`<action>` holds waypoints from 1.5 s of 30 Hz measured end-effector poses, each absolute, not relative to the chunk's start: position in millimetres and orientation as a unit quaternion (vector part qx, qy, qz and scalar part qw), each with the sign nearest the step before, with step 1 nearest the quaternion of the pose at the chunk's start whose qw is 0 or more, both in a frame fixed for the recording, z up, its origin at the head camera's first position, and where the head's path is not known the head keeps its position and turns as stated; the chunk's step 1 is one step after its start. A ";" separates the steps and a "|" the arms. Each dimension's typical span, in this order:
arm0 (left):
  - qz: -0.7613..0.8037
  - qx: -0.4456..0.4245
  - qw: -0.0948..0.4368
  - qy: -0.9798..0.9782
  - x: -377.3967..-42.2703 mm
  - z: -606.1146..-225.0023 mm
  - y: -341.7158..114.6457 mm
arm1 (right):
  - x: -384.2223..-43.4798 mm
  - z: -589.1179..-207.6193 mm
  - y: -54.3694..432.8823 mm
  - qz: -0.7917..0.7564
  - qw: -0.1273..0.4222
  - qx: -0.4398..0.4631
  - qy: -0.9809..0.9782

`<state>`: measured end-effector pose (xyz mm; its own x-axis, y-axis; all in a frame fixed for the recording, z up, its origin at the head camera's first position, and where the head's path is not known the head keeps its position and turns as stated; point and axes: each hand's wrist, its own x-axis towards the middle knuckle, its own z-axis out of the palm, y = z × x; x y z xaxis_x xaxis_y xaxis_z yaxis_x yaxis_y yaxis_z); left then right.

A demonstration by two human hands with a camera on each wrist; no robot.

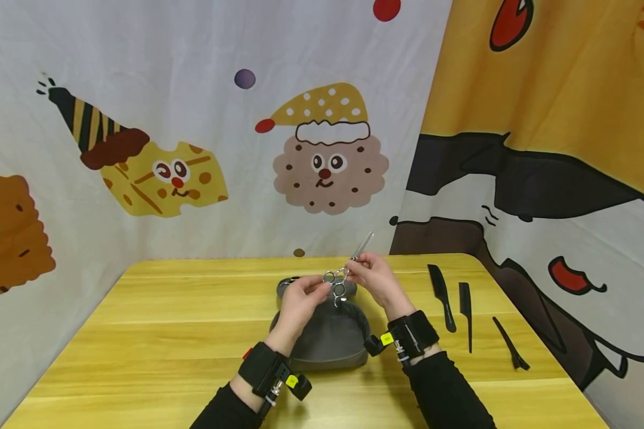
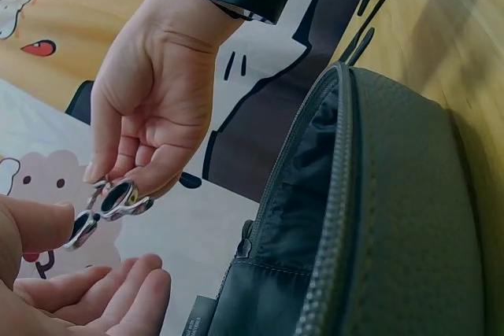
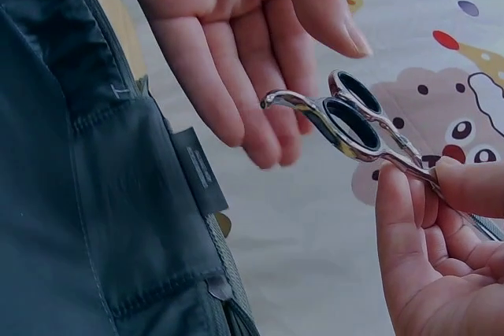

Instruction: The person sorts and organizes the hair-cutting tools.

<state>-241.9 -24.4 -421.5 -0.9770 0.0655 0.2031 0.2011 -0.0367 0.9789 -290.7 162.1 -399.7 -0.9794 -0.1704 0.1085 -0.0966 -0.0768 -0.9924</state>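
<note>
Silver hairdressing scissors (image 1: 339,290) are held up over an open grey zip case (image 1: 327,359), blades pointing up and away. My right hand (image 1: 378,283) pinches them by the shanks between thumb and fingers, as the right wrist view shows. Two dark-lined finger rings and a curved finger rest (image 3: 287,100) face my left hand (image 1: 300,304). That hand's fingers are loosely extended beside the rings, palm up in the right wrist view. Its thumb (image 2: 43,226) is close to a ring; whether it touches cannot be told. The case's dark lining (image 3: 134,218) shows in the right wrist view.
To the right on the wooden table (image 1: 166,333) lie a wide black comb (image 1: 441,295), a narrow tail comb (image 1: 465,304) and a black hair clip (image 1: 508,342). A printed curtain (image 1: 193,107) hangs behind the table.
</note>
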 end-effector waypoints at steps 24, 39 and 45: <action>-0.746 -0.080 0.051 -0.659 -241.2 -423.4 -23.4 | -281.0 -406.8 146.2 -0.751 0.026 -0.105 0.651; -0.752 -0.077 0.060 -0.652 -244.1 -421.8 -30.4 | -278.0 -407.8 143.7 -0.753 0.028 -0.100 0.650; -0.745 -0.071 0.073 -0.659 -242.9 -421.4 -33.4 | -277.3 -405.7 142.6 -0.756 0.035 -0.106 0.645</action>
